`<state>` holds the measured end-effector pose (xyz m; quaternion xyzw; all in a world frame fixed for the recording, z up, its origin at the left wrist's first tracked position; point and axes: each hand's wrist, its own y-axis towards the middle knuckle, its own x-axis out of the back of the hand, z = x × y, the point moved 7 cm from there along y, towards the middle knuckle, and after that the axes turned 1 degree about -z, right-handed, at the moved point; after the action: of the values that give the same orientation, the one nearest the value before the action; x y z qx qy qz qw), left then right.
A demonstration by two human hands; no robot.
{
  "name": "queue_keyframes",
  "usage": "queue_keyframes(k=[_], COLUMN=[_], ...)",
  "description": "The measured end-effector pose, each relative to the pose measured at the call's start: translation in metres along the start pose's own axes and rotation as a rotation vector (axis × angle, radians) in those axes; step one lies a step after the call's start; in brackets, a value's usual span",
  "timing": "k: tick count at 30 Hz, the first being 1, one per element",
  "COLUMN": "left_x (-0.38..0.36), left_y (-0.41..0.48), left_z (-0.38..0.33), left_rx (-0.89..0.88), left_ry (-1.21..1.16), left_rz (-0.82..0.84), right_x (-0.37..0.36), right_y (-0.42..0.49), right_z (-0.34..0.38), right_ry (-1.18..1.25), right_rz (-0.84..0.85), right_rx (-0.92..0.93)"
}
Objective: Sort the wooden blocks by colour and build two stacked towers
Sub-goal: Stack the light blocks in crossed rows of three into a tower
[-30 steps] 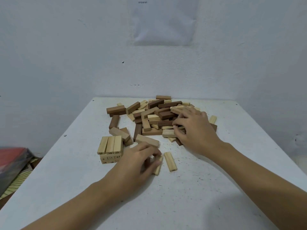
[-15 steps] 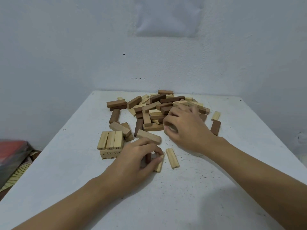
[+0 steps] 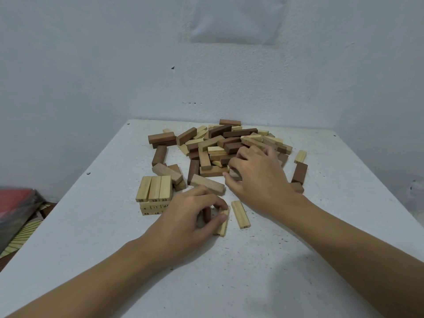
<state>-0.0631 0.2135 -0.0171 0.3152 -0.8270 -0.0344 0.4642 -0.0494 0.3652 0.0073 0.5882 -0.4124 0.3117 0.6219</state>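
A jumbled pile of light and dark wooden blocks (image 3: 220, 145) lies at the middle back of the white table (image 3: 229, 271). A short tower of light blocks (image 3: 154, 195), three to a layer, stands at the pile's left front. My left hand (image 3: 190, 216) pinches a light block (image 3: 223, 222) on the table just right of the tower. Another light block (image 3: 240, 214) lies loose beside it. My right hand (image 3: 259, 177) reaches into the pile's near edge, its fingers curled round a light block (image 3: 235, 174) that is mostly hidden.
Two dark blocks (image 3: 299, 173) and a light one (image 3: 300, 156) lie loose at the pile's right. A white wall rises right behind the table. A red and grey object (image 3: 16, 210) sits below the table's left edge.
My right hand has drawn back from the pile's top to its near edge and closed on a block there. The left hand has stayed on its block.
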Motion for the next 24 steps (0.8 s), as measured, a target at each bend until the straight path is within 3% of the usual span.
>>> queue_keyframes(k=[11, 18, 24], left_x=[-0.001, -0.001, -0.001], left_y=[0.000, 0.000, 0.000], left_z=[0.000, 0.001, 0.001], left_rx=[0.004, 0.014, 0.043], left_ry=[0.001, 0.016, 0.029], left_rz=[0.005, -0.013, -0.066], right_x=[0.007, -0.002, -0.001], right_y=[-0.017, 0.000, 0.007], right_z=[-0.007, -0.003, 0.003], right_ry=[0.116, -0.007, -0.062], right_rz=[0.030, 0.291, 0.327], right_rx=[0.010, 0.137, 0.203])
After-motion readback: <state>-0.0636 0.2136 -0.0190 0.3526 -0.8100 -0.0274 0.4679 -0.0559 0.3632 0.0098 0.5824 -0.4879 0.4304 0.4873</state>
